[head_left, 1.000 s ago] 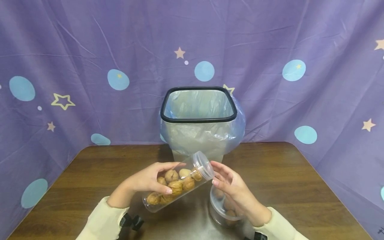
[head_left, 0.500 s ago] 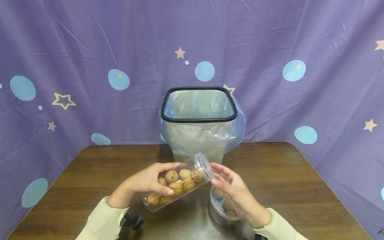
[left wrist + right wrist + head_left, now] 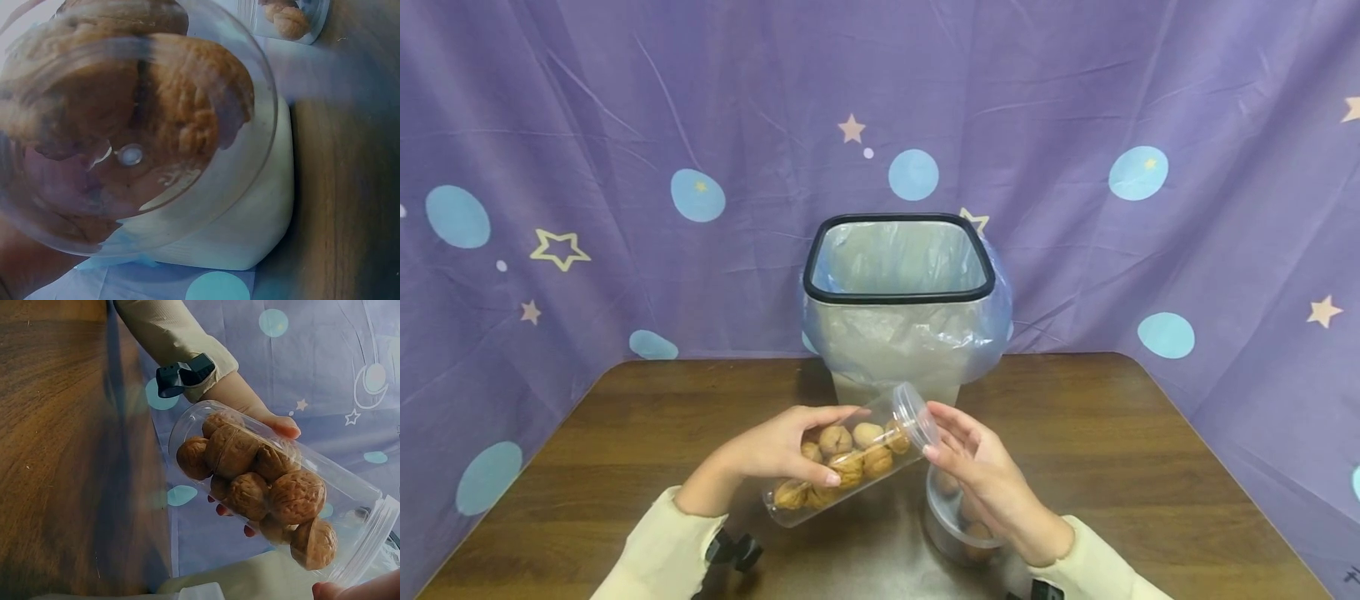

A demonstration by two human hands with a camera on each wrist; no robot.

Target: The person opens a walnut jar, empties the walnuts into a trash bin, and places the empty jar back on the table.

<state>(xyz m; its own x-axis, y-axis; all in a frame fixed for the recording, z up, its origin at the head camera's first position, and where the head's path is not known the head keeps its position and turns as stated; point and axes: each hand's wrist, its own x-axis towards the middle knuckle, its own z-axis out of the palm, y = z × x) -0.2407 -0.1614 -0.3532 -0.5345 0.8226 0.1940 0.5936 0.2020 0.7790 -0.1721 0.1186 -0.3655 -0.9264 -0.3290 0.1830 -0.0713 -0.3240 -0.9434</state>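
Observation:
My left hand grips a clear plastic jar around its middle, thumb on the near side. Several walnuts lie inside it. The jar tilts, its clear lid raised toward the right. My right hand holds the lid's edge with thumb and fingertips. Below that hand stands a second clear round container with walnuts in it, partly hidden. The left wrist view looks through the jar's round base at walnuts. In the right wrist view, walnuts fill much of the jar.
Behind the hands stands a pale bin with a black rim and a bluish plastic liner. All this is on a brown wooden table. A purple curtain with stars and dots hangs behind and at both sides.
The jar has shifted slightly to the right in the head view, along with my left hand. My right hand stays at the lid, almost still.

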